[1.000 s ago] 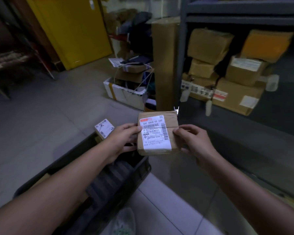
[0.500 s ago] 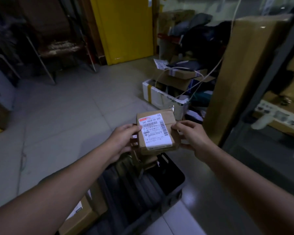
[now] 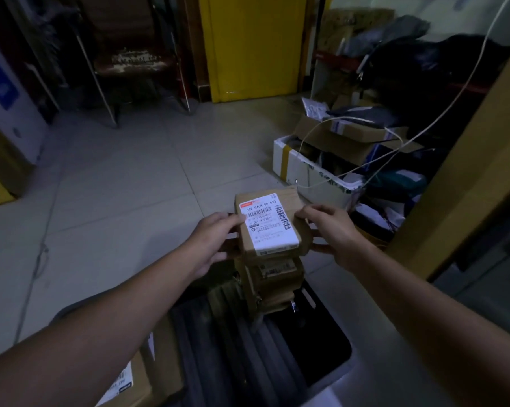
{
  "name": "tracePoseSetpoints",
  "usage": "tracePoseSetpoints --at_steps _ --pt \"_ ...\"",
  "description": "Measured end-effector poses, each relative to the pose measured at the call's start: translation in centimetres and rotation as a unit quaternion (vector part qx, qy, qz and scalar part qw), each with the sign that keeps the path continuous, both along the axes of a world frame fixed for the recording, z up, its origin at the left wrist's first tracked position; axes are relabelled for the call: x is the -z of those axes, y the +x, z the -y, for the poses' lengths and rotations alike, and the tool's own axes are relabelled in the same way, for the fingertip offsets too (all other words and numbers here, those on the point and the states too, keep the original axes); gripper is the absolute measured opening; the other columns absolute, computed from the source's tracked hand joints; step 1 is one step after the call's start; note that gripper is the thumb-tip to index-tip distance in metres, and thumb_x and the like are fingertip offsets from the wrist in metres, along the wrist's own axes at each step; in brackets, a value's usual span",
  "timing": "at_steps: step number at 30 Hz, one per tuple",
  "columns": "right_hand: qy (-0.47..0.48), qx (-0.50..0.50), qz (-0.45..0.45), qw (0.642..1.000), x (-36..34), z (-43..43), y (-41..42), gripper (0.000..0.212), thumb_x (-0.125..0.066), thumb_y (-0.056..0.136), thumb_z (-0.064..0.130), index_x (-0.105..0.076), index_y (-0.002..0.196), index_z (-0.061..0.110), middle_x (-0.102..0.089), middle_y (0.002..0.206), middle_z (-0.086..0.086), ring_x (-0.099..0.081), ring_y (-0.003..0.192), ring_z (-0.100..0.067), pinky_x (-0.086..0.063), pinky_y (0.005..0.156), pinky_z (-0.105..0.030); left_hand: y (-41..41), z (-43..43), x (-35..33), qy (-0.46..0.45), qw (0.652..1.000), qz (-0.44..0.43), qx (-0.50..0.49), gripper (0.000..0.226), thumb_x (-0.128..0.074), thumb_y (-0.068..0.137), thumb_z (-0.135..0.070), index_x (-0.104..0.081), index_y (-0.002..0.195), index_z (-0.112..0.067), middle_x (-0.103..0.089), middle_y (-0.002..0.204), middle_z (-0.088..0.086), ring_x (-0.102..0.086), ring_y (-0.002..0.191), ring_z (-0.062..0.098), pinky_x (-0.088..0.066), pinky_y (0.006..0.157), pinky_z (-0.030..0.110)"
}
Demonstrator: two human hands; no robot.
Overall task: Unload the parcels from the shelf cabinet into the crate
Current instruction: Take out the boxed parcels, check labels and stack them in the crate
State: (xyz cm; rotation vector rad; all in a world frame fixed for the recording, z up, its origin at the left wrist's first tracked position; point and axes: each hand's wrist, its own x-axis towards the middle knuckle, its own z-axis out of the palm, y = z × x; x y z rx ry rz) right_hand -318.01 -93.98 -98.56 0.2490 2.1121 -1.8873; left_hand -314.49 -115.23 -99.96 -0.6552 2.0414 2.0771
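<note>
A small brown cardboard parcel (image 3: pixel 270 224) with a white barcode label faces up between my hands. My left hand (image 3: pixel 215 236) grips its left edge and my right hand (image 3: pixel 330 230) grips its right edge. It is held above the far end of a dark ribbed crate (image 3: pixel 321 359) on the floor. Directly under it, more brown parcels (image 3: pixel 273 286) are stacked in the crate. Another labelled parcel (image 3: pixel 136 383) lies at the crate's near left, partly hidden by my left arm. The shelf cabinet is out of view.
A tall brown carton (image 3: pixel 468 171) stands at the right. Behind it, a white foam box (image 3: pixel 306 171) with cartons, bags and a loose white cable (image 3: pixel 365 148). A yellow door (image 3: pixel 253 45) and a chair (image 3: pixel 130 63) stand at the back across the tiled floor.
My view has swung left, away from the shelf, to the floor and crate. Both hands carried the parcel along and now hold it over the stacked parcels in the crate.
</note>
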Motion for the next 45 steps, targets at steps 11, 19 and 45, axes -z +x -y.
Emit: tracePoseSetpoints --at_steps 11,19,45 --pt "0.003 -0.011 0.005 1.0 1.7 1.5 -1.8 0.027 -0.067 0.09 0.027 -0.065 0.114 0.015 -0.07 0.107 -0.002 -0.067 0.094 -0.019 -0.054 0.076 -0.035 -1.8 1.8 1.7 -0.016 1.0 0.012 0.001 0.03 -0.064 0.094 -0.032 -0.061 0.12 -0.018 -0.07 0.113 0.003 -0.065 0.107 0.023 -0.054 0.096 0.048" --pt "0.018 -0.009 0.015 1.0 2.8 1.1 -2.2 0.022 -0.065 0.092 0.027 -0.063 0.112 0.017 -0.069 0.106 -0.002 -0.066 0.095 -0.019 -0.053 0.071 -0.033 -2.7 1.5 2.8 -0.02 0.999 0.028 0.016 0.027 -0.064 0.095 -0.029 -0.062 0.119 -0.018 -0.071 0.111 0.004 -0.067 0.105 0.023 -0.057 0.091 0.044" --pt "0.054 -0.016 0.014 0.998 4.5 1.5 -3.5 0.018 -0.067 0.091 0.031 -0.061 0.104 0.021 -0.067 0.106 -0.002 -0.062 0.104 -0.021 -0.048 0.096 -0.046 -4.0 1.5 4.6 -0.013 0.998 0.04 0.038 0.032 -0.064 0.095 -0.03 -0.06 0.124 -0.016 -0.073 0.111 0.004 -0.069 0.104 0.022 -0.057 0.092 0.044"
